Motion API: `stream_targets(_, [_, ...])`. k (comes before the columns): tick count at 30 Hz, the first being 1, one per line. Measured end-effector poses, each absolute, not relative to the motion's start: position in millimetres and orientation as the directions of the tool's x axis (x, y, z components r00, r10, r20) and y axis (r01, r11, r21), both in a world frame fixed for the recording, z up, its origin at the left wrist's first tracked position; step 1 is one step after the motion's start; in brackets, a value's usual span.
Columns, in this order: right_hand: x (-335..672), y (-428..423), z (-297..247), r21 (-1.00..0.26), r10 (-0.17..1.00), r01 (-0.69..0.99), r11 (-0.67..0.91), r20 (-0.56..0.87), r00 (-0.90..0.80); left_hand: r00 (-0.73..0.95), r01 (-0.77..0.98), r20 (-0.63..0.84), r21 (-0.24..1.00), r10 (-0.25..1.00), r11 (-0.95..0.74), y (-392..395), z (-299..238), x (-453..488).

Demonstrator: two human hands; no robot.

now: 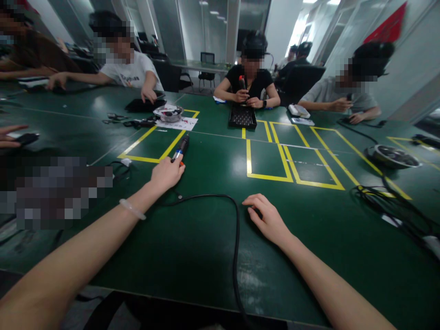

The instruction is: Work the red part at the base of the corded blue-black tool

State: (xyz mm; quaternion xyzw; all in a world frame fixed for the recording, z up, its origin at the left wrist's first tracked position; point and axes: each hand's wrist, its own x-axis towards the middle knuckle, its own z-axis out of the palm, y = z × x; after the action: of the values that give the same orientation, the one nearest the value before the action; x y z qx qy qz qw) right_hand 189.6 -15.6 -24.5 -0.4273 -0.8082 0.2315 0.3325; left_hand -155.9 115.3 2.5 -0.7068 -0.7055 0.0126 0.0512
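My left hand point(167, 174) is wrapped round an electric screwdriver point(182, 145), black with a silver-blue band and a bit of orange by the thumb. The tool lies low over the green table point(206, 238), its black end pointing away from me beside a yellow taped outline point(172, 146). A pale bangle point(132, 209) circles my left wrist. Resting on the table to the right, my right hand point(268, 217) holds nothing; its fingers are loosely bent, with a gap to the thumb. Between the hands runs a black cable point(237, 238). A small metal piece point(180, 197) lies near the cable.
More taped outlines point(270, 176) mark the table's middle. At right are a metal bowl point(393, 156) of dark parts and coiled cables point(392, 201). A clear bowl point(168, 113) sits on paper at back left. Across the table, a person works over a black tray point(242, 117); others sit on both sides.
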Motion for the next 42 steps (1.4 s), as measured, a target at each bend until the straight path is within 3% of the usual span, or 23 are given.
stream_targets(8, [189.6, -18.0, -17.8, -0.617, 0.840, 0.570, 0.542, 0.377, -0.390, 0.271, 0.951, 0.046, -0.169, 0.962, -0.260, 30.2, 15.2, -60.3])
stream_targets(15, [181.4, -21.7, -18.9, -0.617, 0.845, 0.589, 0.522, 0.282, -0.455, 0.411, 0.907, -0.020, -0.097, 0.911, -0.411, -10.8, 20.6, -3.0])
stream_targets(24, [185.4, -20.4, -18.4, -0.737, 0.839, 0.459, 0.496, 0.269, -0.474, 0.501, 0.865, -0.012, -0.014, 0.865, -0.501, -17.9, 22.5, 0.8])
stream_targets(31, [181.1, -19.4, -17.4, -0.757, 0.841, 0.440, 0.483, 0.262, -0.473, 0.658, 0.752, -0.072, 0.013, 0.750, -0.659, -3.4, 31.8, -26.0])
stream_targets(36, [179.0, -18.1, -20.9, -0.827, 0.908, 0.441, 0.350, 0.183, -0.378, 0.658, 0.752, -0.065, 0.012, 0.750, -0.659, 5.3, 27.5, -29.4])
stream_targets(39, [179.1, -16.4, -24.4, -0.952, 0.942, 0.270, 0.144, 0.048, -0.332, 0.652, 0.758, -0.085, 0.036, 0.754, -0.651, 7.5, 22.4, -25.0])
stream_targets(42, [179.6, -14.0, -26.1, -0.993, 0.935, 0.080, -0.083, -0.105, -0.337, 0.643, 0.765, -0.106, 0.057, 0.758, -0.641, 8.9, 18.7, -22.0])
